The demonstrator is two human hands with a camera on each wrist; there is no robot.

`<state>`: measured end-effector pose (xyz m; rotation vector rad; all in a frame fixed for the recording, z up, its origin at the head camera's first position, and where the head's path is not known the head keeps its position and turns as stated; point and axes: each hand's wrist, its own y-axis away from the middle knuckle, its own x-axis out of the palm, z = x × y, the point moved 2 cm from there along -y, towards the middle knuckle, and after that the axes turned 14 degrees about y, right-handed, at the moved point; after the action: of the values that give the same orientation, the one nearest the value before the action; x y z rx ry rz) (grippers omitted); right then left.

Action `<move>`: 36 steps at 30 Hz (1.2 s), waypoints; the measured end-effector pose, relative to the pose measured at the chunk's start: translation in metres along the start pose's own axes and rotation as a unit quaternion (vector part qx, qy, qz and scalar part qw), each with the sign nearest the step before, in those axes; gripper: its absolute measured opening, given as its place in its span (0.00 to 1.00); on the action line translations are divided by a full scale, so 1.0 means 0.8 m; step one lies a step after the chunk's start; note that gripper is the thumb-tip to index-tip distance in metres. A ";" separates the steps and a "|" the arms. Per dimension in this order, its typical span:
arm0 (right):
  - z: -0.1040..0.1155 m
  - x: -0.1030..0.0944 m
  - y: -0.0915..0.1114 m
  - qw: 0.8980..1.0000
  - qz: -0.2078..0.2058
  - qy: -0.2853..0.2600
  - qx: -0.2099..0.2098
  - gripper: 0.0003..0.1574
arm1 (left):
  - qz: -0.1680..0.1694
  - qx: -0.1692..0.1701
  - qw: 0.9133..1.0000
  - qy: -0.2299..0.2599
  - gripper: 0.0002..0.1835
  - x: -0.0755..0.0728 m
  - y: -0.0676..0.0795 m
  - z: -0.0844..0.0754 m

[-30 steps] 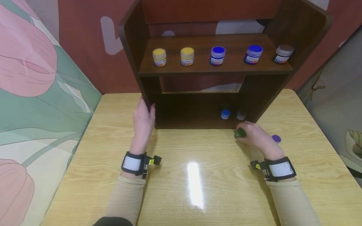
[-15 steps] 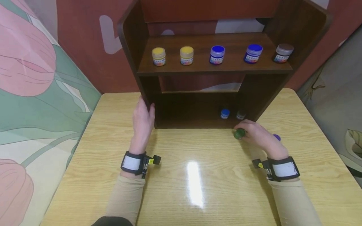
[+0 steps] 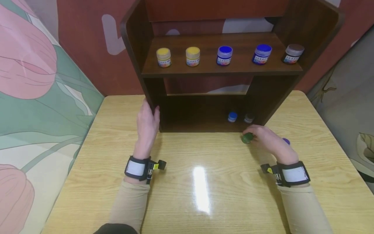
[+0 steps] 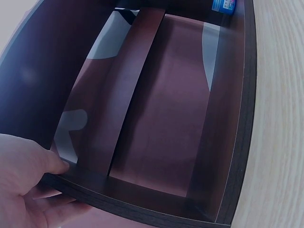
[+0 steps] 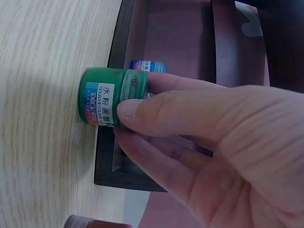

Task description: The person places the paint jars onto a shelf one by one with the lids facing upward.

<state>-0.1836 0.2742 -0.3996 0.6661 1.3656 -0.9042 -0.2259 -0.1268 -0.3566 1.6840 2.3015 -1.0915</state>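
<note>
In the head view, my left hand (image 3: 147, 125) grips the left side panel of a dark brown wooden shelf (image 3: 190, 125). The left wrist view shows its thumb inside the panel and its fingers outside. Near the shelf's lower right front corner, my right hand (image 3: 267, 141) holds a green gouache paint jar (image 5: 99, 97) by its clear lid, between thumb and fingers. The jar's label faces the right wrist camera. Just behind it, a small blue jar (image 3: 232, 117) and a dark jar (image 3: 249, 118) stand in the lower compartment.
On the upper shelf stand two yellow jars (image 3: 163, 58), two blue jars (image 3: 224, 56) and a brown-lidded jar (image 3: 293, 54). Right of my right hand, a purple-topped thing (image 3: 286, 141) shows partly on the wooden table (image 3: 175, 182). A patterned wall (image 3: 76, 58) rises behind.
My right hand has shifted slightly right and turned the green jar, so more of its green end shows. The purple top is more hidden. My left hand keeps its grip on the shelf.
</note>
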 end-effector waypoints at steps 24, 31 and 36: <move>-0.003 -0.003 0.002 1.000 -0.006 -0.016 0.015 0.19 | -0.001 0.003 1.000 -0.001 0.22 0.000 0.000 0.001; -0.004 -0.005 0.002 0.999 0.002 -0.027 0.033 0.22 | -0.001 0.004 1.000 -0.002 0.22 0.000 0.000 0.001; -0.004 -0.007 0.002 0.999 0.003 -0.027 0.047 0.23 | -0.002 0.007 1.000 -0.004 0.22 0.000 0.000 -0.001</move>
<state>-0.1838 0.2788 -0.3949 0.7132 1.2792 -0.9793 -0.2258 -0.1262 -0.3562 1.6764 2.2988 -1.1153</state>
